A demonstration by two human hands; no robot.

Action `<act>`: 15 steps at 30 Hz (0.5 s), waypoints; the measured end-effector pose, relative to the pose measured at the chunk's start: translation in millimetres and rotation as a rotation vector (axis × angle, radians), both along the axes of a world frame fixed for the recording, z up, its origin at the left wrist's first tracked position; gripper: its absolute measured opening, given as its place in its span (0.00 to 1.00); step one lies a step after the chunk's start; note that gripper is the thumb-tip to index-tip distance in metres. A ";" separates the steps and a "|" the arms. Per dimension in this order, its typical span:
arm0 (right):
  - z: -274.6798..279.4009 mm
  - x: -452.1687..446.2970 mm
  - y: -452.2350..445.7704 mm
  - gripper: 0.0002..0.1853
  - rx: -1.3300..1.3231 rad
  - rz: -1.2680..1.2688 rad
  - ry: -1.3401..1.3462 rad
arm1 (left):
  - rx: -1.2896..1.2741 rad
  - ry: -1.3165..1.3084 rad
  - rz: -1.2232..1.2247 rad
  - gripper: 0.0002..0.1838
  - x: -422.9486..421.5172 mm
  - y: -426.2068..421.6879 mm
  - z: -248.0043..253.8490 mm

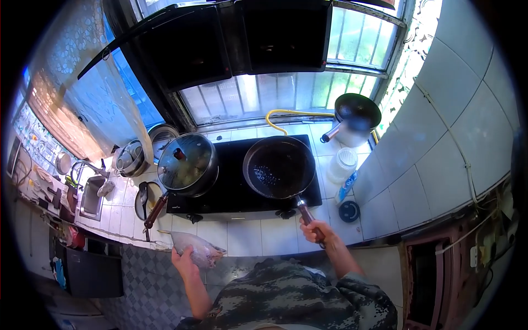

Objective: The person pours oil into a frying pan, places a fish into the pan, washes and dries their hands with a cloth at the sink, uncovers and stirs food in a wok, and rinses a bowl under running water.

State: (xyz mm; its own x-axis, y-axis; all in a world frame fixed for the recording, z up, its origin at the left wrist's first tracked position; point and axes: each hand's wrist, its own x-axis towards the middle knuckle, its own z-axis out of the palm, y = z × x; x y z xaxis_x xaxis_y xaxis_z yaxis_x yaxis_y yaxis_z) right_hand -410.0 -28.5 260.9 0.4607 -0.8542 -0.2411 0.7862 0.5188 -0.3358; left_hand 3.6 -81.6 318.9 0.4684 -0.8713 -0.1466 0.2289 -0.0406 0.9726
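My left hand (187, 264) is closed around a grey raw fish (197, 248), held in front of the counter edge. Its narrow tail end points left, and a pinkish cut end faces right. My right hand (319, 232) grips the brown handle of a dark frying pan (279, 168). The pan sits on the right side of the black gas stove (231, 148), with shiny droplets or oil on its inner surface. On the stove's left side stands a pot with a glass lid (188, 165), its handle pointing toward me; the contents are blurred through the glass.
Right of the stove are a small dark pan (357, 111), a clear plastic jar (342, 165) and a round black lid (349, 211). A plate with a dark utensil (144, 201) lies left, near the sink (92, 197). The range hood (234, 44) hangs above.
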 end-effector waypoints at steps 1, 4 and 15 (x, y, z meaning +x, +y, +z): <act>0.5 -1.3 -2.1 0.14 0.004 -0.008 0.027 | 0.005 0.007 0.010 0.24 0.5 0.4 1.6; 8.8 -7.1 -7.7 0.14 0.032 -0.027 0.110 | -0.024 0.017 -0.001 0.24 5.6 1.6 -0.9; 19.2 -12.8 -14.2 0.12 -0.004 -0.114 0.411 | 0.007 0.065 0.030 0.22 10.3 9.0 -10.5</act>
